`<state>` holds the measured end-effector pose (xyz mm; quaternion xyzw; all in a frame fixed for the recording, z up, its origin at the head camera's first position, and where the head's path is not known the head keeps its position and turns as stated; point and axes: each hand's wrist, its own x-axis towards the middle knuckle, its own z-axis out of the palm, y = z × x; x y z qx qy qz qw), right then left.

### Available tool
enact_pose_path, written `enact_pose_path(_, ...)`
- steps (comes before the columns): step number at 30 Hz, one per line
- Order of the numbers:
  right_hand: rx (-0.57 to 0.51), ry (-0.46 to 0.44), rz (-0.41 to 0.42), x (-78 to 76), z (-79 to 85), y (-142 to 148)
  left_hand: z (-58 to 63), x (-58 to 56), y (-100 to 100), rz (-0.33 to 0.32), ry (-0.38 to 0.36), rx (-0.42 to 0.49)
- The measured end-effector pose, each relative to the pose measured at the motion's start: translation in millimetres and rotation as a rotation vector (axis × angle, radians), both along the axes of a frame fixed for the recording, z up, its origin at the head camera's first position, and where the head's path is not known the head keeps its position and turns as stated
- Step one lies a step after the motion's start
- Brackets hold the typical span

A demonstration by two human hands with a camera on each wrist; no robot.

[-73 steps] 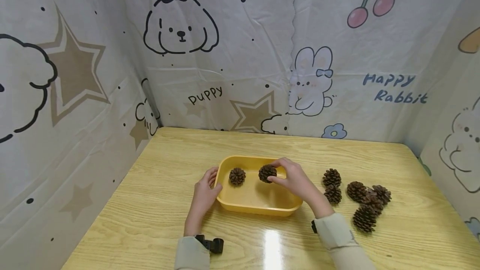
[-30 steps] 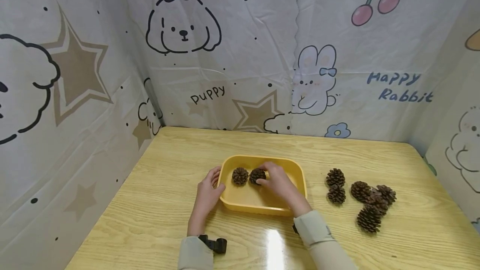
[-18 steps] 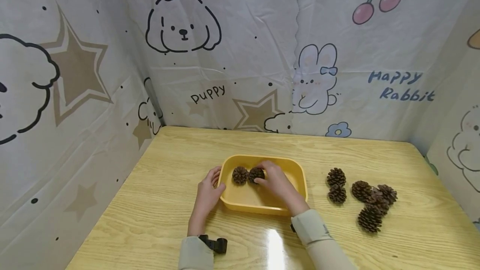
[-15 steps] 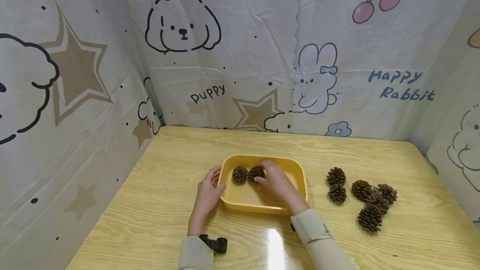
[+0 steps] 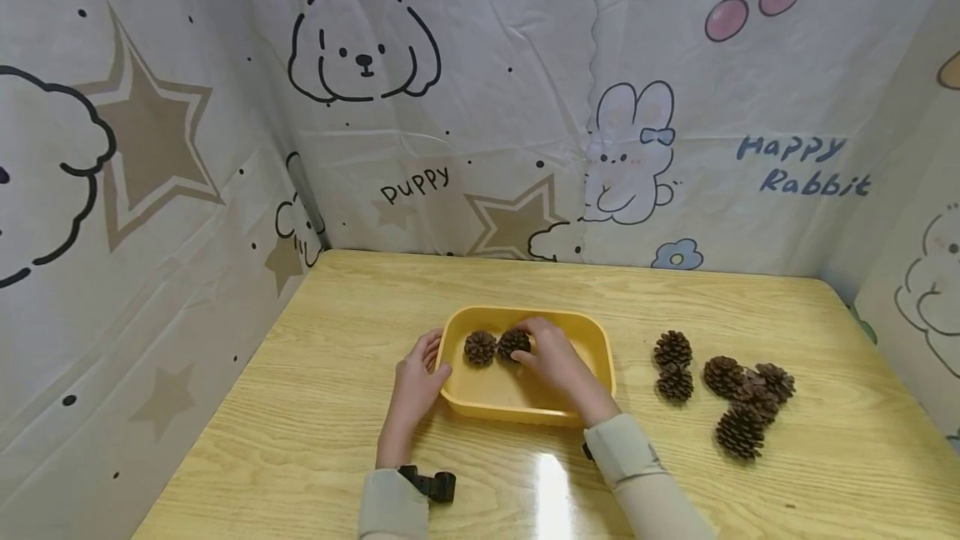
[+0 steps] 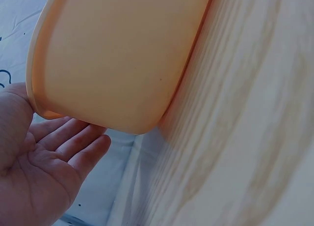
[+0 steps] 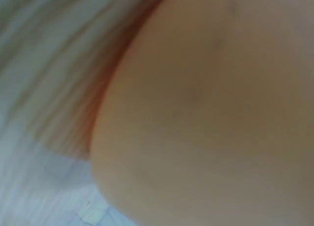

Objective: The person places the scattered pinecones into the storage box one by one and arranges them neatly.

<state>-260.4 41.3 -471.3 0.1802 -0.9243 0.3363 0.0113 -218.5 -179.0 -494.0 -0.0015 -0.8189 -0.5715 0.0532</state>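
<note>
A yellow plastic tub [image 5: 502,417] sits on the wooden table, a brown pine cone [image 5: 480,348] lying in its left part. My left hand [image 5: 415,382] holds the tub's left end, thumb at the rim and fingers along the outside of the wall. The left wrist view shows that hand [image 6: 49,167] with its fingertips against the tub's outer side [image 6: 117,64]. Inside the tub my right hand [image 5: 555,361] pinches a second pine cone [image 5: 513,345], right beside the first. In the blurred right wrist view the tub's outer wall [image 7: 206,118] fills most of the picture, hiding hand and cone.
To the right of the tub, two pine cones [image 5: 673,367] lie one behind the other. Farther right is a cluster of several more pine cones [image 5: 741,430]. A printed cloth [image 5: 487,107] hangs behind the table [image 5: 300,407] and along its sides.
My right hand has carried its pine cone left and down, from over the tub's middle to beside the first cone. Over the last half second it has stayed almost still; my left hand has kept its place.
</note>
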Motion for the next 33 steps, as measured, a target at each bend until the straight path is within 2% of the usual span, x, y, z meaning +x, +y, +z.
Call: enact_pose_path(33, 0.009, -0.036, 0.027, 4.8, -1.6, 3.5, -1.3, -1.3, -0.1, -0.008, -0.008, 0.022)
